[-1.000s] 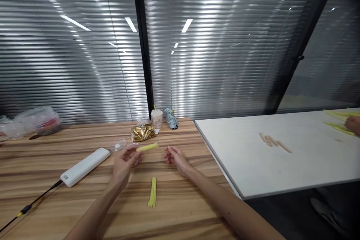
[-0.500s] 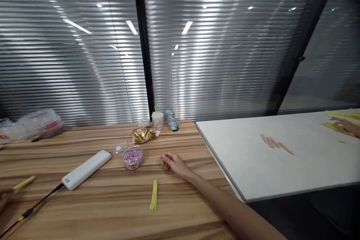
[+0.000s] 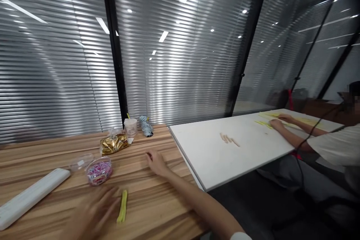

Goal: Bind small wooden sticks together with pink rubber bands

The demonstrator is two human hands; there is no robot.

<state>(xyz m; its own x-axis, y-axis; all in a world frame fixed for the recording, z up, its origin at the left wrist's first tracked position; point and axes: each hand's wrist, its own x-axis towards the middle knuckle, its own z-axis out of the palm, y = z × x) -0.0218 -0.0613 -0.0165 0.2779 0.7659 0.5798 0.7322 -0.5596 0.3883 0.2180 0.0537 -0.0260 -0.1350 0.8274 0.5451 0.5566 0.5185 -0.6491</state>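
Note:
My left hand [image 3: 91,212], smeared by motion, is over the front of the wooden table with its fingers apart; nothing shows in it. Just right of its fingertips lies a folded yellow strip [image 3: 122,207], soft-looking and narrow. My right hand [image 3: 156,163] rests on the wood farther back, its fingers loosely curled in and no object visible in them. Between the hands and the window stands a clear round tub [image 3: 99,171] of small pink, purple and blue bits, with a clear lid [image 3: 81,162] beside it.
A long white device [image 3: 30,197] lies at left. Farther back are a gold packet [image 3: 114,143], a white cup [image 3: 131,127] and a crumpled blue wrapper [image 3: 146,126]. The adjoining white table [image 3: 202,157] bears beige pieces [image 3: 229,140]; a co-worker's hands [image 3: 278,122] handle yellow strips there.
The view has swung right, bringing the co-worker in. My left hand, which held a yellow stick-like piece at the far left, has moved right beside the folded strip. My right hand stays on the table.

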